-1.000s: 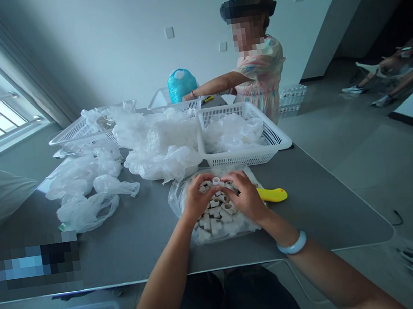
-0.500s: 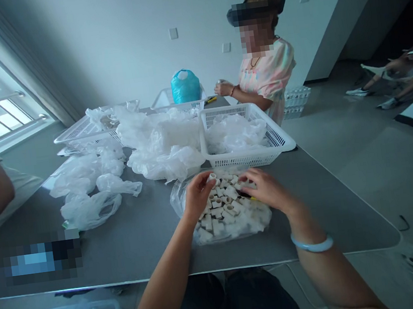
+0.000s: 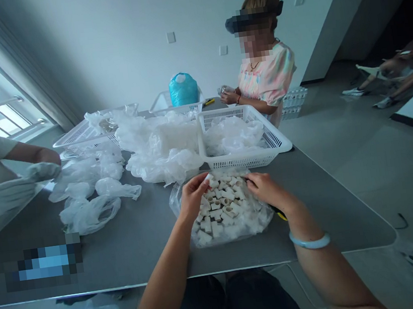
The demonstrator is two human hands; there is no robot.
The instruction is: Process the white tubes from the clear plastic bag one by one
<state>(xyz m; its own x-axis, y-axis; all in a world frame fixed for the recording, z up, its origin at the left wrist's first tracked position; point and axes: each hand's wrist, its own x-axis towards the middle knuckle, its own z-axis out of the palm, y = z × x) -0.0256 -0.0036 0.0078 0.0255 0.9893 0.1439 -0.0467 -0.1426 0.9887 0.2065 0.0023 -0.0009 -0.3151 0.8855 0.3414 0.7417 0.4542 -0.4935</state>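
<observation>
My left hand [image 3: 194, 195] pinches a white plastic pipe fitting [image 3: 208, 177] between thumb and fingertips, above the left far side of an open clear plastic bag [image 3: 176, 199]. Many similar white fittings [image 3: 216, 205] lie heaped in the bag, some with their round openings facing up. My right hand [image 3: 266, 187] is closed at the bag's right side. A yellow-and-black utility knife [image 3: 280, 213] sticks out behind its palm toward my wrist; the rest is hidden by the hand.
Behind the bag stand a white basket [image 3: 247, 159] with plastic bags and a pile of clear bags [image 3: 163, 145]. More bags [image 3: 92, 210] lie left. A gloved person [image 3: 1, 186] works at the left; another person [image 3: 264, 76] stands across the table. A blue bag [image 3: 183, 89] sits farther back.
My right hand has closed and turned, and the knife now points back toward my wrist. My left hand has lowered slightly with its fitting. The person at left has reached in with gloved hands.
</observation>
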